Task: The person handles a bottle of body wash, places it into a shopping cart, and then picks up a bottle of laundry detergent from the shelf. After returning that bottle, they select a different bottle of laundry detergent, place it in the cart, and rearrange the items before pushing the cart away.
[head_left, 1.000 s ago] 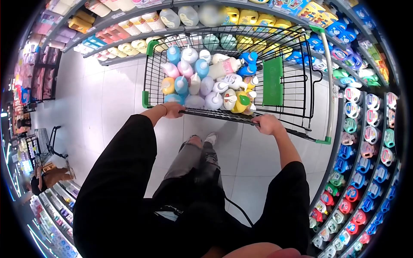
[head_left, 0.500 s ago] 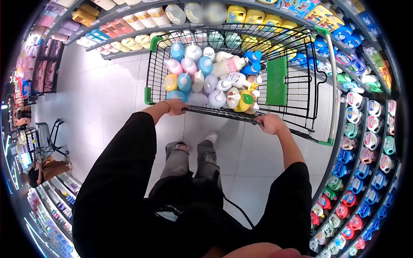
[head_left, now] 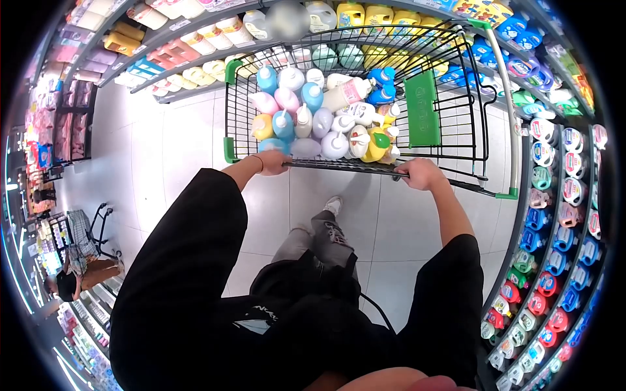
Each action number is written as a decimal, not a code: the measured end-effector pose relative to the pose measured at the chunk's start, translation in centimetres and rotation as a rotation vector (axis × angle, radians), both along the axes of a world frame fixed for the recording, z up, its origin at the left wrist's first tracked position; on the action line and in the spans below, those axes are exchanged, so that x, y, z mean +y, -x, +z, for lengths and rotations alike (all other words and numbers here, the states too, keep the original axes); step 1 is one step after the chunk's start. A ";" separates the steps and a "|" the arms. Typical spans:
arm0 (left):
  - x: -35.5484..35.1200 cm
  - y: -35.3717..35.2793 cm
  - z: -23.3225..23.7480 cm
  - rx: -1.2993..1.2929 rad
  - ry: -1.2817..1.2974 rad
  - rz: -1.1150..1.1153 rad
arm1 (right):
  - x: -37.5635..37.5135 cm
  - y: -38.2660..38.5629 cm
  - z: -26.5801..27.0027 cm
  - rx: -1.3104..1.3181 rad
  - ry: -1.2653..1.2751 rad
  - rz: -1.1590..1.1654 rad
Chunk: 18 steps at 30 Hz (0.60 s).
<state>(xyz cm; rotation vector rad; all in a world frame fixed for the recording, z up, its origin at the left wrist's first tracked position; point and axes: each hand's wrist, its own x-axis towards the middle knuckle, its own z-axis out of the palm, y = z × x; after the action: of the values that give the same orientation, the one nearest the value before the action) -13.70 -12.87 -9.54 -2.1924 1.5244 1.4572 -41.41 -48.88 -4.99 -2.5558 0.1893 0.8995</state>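
Observation:
A black wire shopping cart (head_left: 456, 146) with green corner pieces stands right before me. My left hand (head_left: 272, 163) wraps round the near top edge of its basket, towards the left end. Farther right, my right hand (head_left: 420, 174) is closed on the same edge. Pump bottles fill the left part of the basket, among them a blue pump bottle (head_left: 283, 124), a pink pump bottle (head_left: 287, 100) and a yellow bottle with a green cap (head_left: 377, 144). Several blue bottles (head_left: 382, 85) lie near the green panel (head_left: 422, 111) inside the cart. My fingertips are partly hidden behind the edge.
A shelf of large bottles (head_left: 195, 51) runs behind the cart. On the right, a curved-looking shelf of detergent bottles (head_left: 541, 225) comes close to the cart's end. Another person (head_left: 78, 283) with a second cart (head_left: 81, 234) is at the left. Pale floor tiles (head_left: 176, 143) lie between.
The cart's right end has swung slightly away from me, with both hands still on the edge. My legs have stepped, and the shelves and the other person have shifted in view.

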 end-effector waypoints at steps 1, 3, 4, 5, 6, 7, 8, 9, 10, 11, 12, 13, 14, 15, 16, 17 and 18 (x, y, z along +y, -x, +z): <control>-0.1 0.1 0.3 0.009 -0.011 0.014 | 0.0 0.0 0.2 -0.008 -0.009 -0.008; 0.0 0.1 0.1 -0.001 -0.013 0.006 | 0.1 0.2 0.0 -0.027 -0.025 -0.019; 0.0 0.1 -0.1 -0.005 -0.011 0.006 | -0.1 0.3 -0.5 -0.039 -0.030 -0.018; 0.0 0.2 -0.3 -0.005 0.008 0.001 | -0.3 0.4 -0.8 -0.051 -0.036 -0.015; 0.2 0.2 -0.3 -0.004 0.024 -0.002 | -0.4 0.4 -0.6 -0.062 -0.037 -0.010; 0.3 0.2 -0.4 -0.006 0.042 -0.007 | -0.4 0.4 -0.5 -0.076 -0.036 -0.005; 0.4 0.2 -0.5 -0.001 0.056 -0.010 | -0.4 0.4 -0.4 -0.090 -0.036 -0.002; 0.5 0.2 -0.7 0.005 0.071 -0.014 | -0.4 0.4 -0.5 -0.080 -0.044 0.008; 0.5 0.3 -0.9 0.011 0.086 -0.019 | -0.6 0.3 -0.5 -0.069 -0.034 0.025; 0.6 0.4 -1.0 0.014 0.078 -0.003 | -0.7 0.3 -0.5 -0.058 -0.024 0.043; 0.5 0.6 -1.1 0.016 0.070 0.011 | -0.7 0.1 -0.4 -0.049 -0.016 0.058; 0.5 0.6 -1.0 0.016 0.062 0.024 | -0.6 0.1 -0.2 -0.034 -0.015 0.054; 0.4 0.6 -0.9 0.015 0.059 0.023 | -0.6 0.0 0.0 -0.020 -0.014 0.048; 0.3 0.8 -0.3 0.013 0.056 0.022 | -0.7 -0.1 0.2 -0.006 -0.013 0.041; 0.2 0.9 0.0 0.013 0.052 0.021 | -0.7 -0.2 0.4 -0.006 -0.011 0.041; 0.2 1.0 0.0 0.012 0.057 0.021 | -0.7 -0.3 0.5 -0.006 -0.010 0.042; 0.1 1.1 0.1 0.012 0.060 0.022 | -0.7 -0.4 0.6 -0.006 -0.010 0.044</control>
<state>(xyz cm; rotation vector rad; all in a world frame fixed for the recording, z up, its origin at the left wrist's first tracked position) -14.78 -12.73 -9.45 -2.2456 1.5727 1.4516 -41.00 -49.63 -4.41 -2.5618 0.1273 0.9062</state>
